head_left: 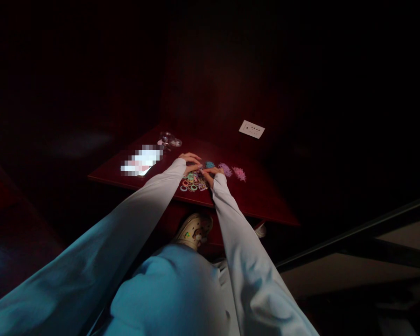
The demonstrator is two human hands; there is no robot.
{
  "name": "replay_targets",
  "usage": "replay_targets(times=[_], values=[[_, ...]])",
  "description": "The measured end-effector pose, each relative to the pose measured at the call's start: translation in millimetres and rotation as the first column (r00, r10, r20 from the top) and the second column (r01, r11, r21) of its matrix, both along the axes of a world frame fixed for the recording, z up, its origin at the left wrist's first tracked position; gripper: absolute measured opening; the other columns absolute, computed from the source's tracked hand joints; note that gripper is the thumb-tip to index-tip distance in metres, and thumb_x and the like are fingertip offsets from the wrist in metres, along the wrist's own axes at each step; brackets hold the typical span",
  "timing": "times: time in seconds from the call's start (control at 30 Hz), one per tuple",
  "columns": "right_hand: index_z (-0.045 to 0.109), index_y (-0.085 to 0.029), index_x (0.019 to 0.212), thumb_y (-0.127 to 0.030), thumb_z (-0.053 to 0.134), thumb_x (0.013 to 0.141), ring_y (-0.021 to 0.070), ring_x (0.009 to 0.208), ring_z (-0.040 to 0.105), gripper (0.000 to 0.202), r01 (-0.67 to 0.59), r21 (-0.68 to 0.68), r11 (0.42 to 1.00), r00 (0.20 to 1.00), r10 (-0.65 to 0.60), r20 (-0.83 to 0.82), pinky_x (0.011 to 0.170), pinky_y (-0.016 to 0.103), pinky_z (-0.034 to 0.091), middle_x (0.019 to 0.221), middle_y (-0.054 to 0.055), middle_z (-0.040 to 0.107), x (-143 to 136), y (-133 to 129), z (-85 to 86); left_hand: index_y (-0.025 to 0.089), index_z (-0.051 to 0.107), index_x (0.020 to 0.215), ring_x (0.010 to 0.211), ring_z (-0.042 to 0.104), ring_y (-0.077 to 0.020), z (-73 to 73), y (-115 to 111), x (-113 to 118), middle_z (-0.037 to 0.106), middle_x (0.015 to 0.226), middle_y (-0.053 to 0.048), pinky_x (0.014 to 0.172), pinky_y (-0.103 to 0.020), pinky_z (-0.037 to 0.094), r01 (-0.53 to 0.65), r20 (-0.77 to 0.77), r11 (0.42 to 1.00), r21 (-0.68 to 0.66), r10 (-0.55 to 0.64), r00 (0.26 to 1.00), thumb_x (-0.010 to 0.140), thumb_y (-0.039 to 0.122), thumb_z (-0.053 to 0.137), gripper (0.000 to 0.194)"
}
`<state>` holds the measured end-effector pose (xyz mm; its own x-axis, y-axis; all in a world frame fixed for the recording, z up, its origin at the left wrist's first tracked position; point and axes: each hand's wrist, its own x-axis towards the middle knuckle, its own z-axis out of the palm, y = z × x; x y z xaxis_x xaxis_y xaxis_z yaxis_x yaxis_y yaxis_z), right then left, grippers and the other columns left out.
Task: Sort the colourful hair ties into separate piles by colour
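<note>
My left hand (191, 161) reaches over the far side of a pile of small pastel rings and loop-shaped pieces (193, 182). Its thumb and a finger come together at the tips, with the other fingers stretched forward. Opposite it, my right hand (213, 172) pinches with thumb and fingertips, almost touching the left. A tiny pale purple piece (200, 168) shows between the fingertips, too small to name. Just beyond the right hand lie three little heaps of thin bits: teal (210, 164), purple (225, 169) and pink (239, 174).
A lit phone (142, 161), its screen blurred, lies on the dark red table (262, 196) at left. Behind it sit clear, shiny items (168, 140). A white socket plate (252, 129) is on the back panel. Below the table edge shows a beige clog (195, 229). The surroundings are dark.
</note>
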<state>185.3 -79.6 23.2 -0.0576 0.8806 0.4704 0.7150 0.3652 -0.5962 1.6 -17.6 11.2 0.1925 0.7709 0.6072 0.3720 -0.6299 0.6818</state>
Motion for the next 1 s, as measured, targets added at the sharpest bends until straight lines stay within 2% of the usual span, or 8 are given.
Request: replay_targets(times=[0.17, 0.27, 0.33, 0.43, 0.53, 0.63, 0.83, 1.0], values=[[0.084, -0.021, 0.088, -0.055, 0.064, 0.095, 0.0229, 0.095, 0.06, 0.04, 0.07, 0.05, 0.996, 0.995, -0.066, -0.072, 0.095, 0.036, 0.042, 0.089, 0.006, 0.076, 11, 10, -2.2, 0.026, 0.082, 0.085, 0.115, 0.069, -0.0256, 3.8, -5, -2, 0.081, 0.116, -0.003, 0.11, -0.045, 0.044, -0.012, 0.027, 0.999, -0.03, 0.013, 1.0, 0.085, 0.032, 0.077, 0.007], [0.083, -0.02, 0.089, -0.051, 0.061, 0.095, 0.0223, 0.093, 0.06, 0.038, 0.246, 0.065, 0.967, 0.964, -0.237, -0.119, 0.094, 0.035, 0.042, 0.09, 0.006, 0.076, 25, 18, -1.5, 0.031, 0.081, 0.098, 0.108, 0.067, -0.025, 3.4, -10, 0, 0.081, 0.109, -0.001, 0.113, -0.048, 0.04, -0.183, 0.099, 0.978, -0.099, 0.192, 0.976, 0.089, 0.029, 0.074, 0.012], [0.082, -0.019, 0.091, -0.05, 0.055, 0.097, 0.023, 0.094, 0.059, 0.041, 0.394, 0.037, 0.918, 0.913, -0.387, -0.127, 0.092, 0.036, 0.041, 0.093, 0.007, 0.076, 34, 24, -0.6, 0.031, 0.079, 0.105, 0.108, 0.065, -0.0254, 2.9, -13, 1, 0.081, 0.101, -0.002, 0.114, -0.051, 0.037, -0.307, 0.183, 0.941, -0.139, 0.329, 0.926, 0.089, 0.022, 0.07, 0.019], [0.081, -0.02, 0.095, -0.045, 0.051, 0.1, 0.0269, 0.104, 0.057, 0.039, 0.523, 0.018, 0.852, 0.851, -0.523, 0.047, 0.096, 0.04, 0.039, 0.102, 0.009, 0.076, 40, 29, 1.2, 0.03, 0.076, 0.099, 0.107, 0.064, -0.0269, 5.7, -17, 3, 0.079, 0.093, -0.001, 0.111, -0.056, 0.037, -0.385, 0.231, 0.9, -0.204, 0.426, 0.874, 0.087, 0.016, 0.068, 0.02], [0.08, -0.02, 0.099, -0.037, 0.057, 0.1, 0.0309, 0.115, 0.054, 0.028, 0.466, 0.102, 0.879, 0.819, -0.472, 0.327, 0.102, 0.044, 0.034, 0.114, 0.012, 0.075, 37, 31, 4.1, 0.029, 0.074, 0.095, 0.104, 0.062, -0.0276, 12.1, -21, 2, 0.078, 0.091, 0.0, 0.109, -0.059, 0.037, -0.358, 0.218, 0.907, -0.223, 0.405, 0.888, 0.085, 0.013, 0.069, 0.019], [0.078, -0.019, 0.102, -0.036, 0.059, 0.1, 0.0323, 0.117, 0.052, 0.026, 0.354, 0.152, 0.923, 0.791, -0.382, 0.479, 0.1, 0.043, 0.032, 0.118, 0.015, 0.074, 33, 33, 7.6, 0.028, 0.074, 0.094, 0.104, 0.062, -0.0271, 17.8, -26, 3, 0.077, 0.09, -0.001, 0.109, -0.058, 0.037, -0.361, 0.191, 0.902, -0.236, 0.407, 0.893, 0.085, 0.012, 0.07, 0.018], [0.079, -0.022, 0.105, -0.047, 0.049, 0.106, 0.0299, 0.114, 0.051, 0.039, 0.413, 0.104, 0.905, 0.811, -0.417, 0.41, 0.101, 0.044, 0.031, 0.115, 0.011, 0.075, 39, 38, 7.6, 0.027, 0.075, 0.093, 0.104, 0.063, -0.0251, 18.4, -28, 7, 0.076, 0.089, -0.002, 0.112, -0.053, 0.035, -0.359, 0.189, 0.896, -0.26, 0.412, 0.891, 0.086, 0.013, 0.069, 0.017], [0.08, -0.022, 0.112, -0.039, 0.039, 0.109, 0.0309, 0.121, 0.052, 0.045, 0.537, 0.086, 0.84, 0.79, -0.535, 0.298, 0.107, 0.046, 0.033, 0.119, 0.012, 0.074, 42, 27, 5.8, 0.027, 0.076, 0.091, 0.104, 0.066, -0.0231, 12.8, -21, 7, 0.074, 0.089, -0.001, 0.112, -0.048, 0.036, -0.377, 0.222, 0.877, -0.299, 0.448, 0.866, 0.087, 0.016, 0.069, 0.013]])
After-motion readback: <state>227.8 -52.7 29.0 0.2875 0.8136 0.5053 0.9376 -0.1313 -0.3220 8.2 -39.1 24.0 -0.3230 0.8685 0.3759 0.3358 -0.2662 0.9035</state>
